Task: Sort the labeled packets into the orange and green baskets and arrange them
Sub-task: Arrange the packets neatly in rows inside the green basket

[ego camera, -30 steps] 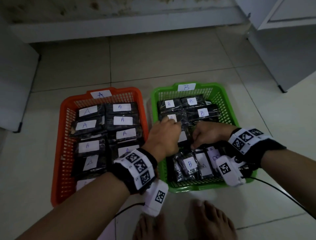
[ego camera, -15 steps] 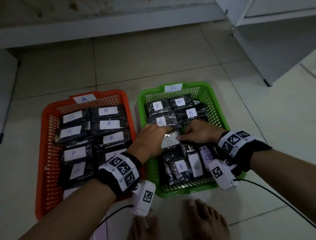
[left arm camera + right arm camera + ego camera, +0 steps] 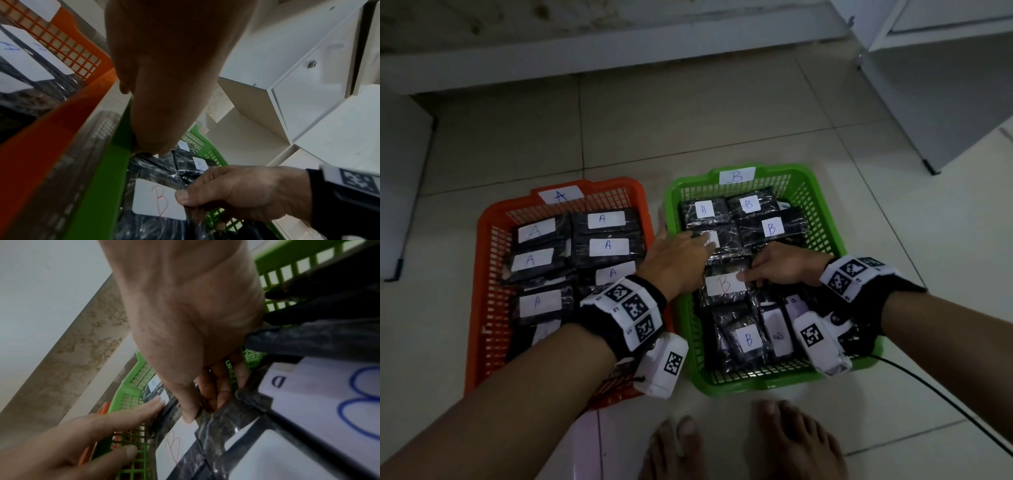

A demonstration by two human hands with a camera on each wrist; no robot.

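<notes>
The orange basket [image 3: 619,185], tagged A, holds several black packets with A labels. To its right the green basket [image 3: 756,385], tagged B, holds several B packets. My right hand [image 3: 777,267] pinches a packet with a red B label [image 3: 722,286] in the middle of the green basket. Its thumb lies on the label's right edge and its fingers curl under, as the left wrist view shows: right hand [image 3: 236,191], packet [image 3: 156,199]. My left hand [image 3: 685,250] reaches over the green basket's left wall. Its straight fingers [image 3: 144,408] rest on a B packet [image 3: 726,240] behind the held packet [image 3: 174,446].
The baskets stand side by side on a pale tiled floor. Two bare feet [image 3: 798,442] are just in front of the green basket. A white cabinet [image 3: 945,85] stands at the back right and a wall base runs along the back. A black cable [image 3: 945,404] trails right.
My left hand let go of the red-B packet and stretched forward onto the packet behind it. The red-B packet now lies flatter with its whole label showing. My right hand still holds its edge.
</notes>
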